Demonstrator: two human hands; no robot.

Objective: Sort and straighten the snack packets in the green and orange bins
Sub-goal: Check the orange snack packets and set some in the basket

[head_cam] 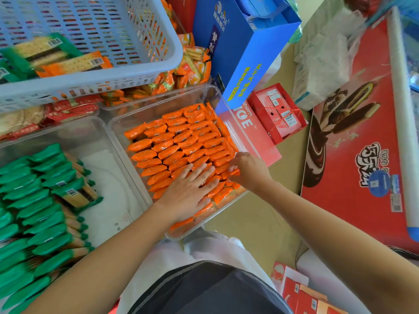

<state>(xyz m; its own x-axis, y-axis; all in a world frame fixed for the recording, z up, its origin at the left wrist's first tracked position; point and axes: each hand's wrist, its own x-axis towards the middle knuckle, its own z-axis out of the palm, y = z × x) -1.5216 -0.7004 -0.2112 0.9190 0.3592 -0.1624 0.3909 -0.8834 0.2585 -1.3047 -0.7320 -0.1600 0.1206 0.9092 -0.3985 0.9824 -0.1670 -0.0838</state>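
I am pressing my left hand [192,186] flat, fingers straight and spread, on the near rows of orange packets [181,141] in the right bin [136,115]. My right hand [248,169] is curling its fingers round the end packets by the right wall, and I judge it is squaring them up.

To do this well, I am thinking the flat palm should be weighing lightly, only stopping the rows from riding up. The right hand should be pushing the loose ends sideways against it, one row at a time. The near corner is looking the most jumbled, so it is needing the attention.

The packets are looking like glossy film, pillow-shaped with crimped ends, probably slippery and crushable. The bin is looking clear, rigid and round-cornered.

In the left bin [108,177] the green packets [34,200] are standing on edge, and one [74,196] is lying barcode-up across them, waiting to be turned.
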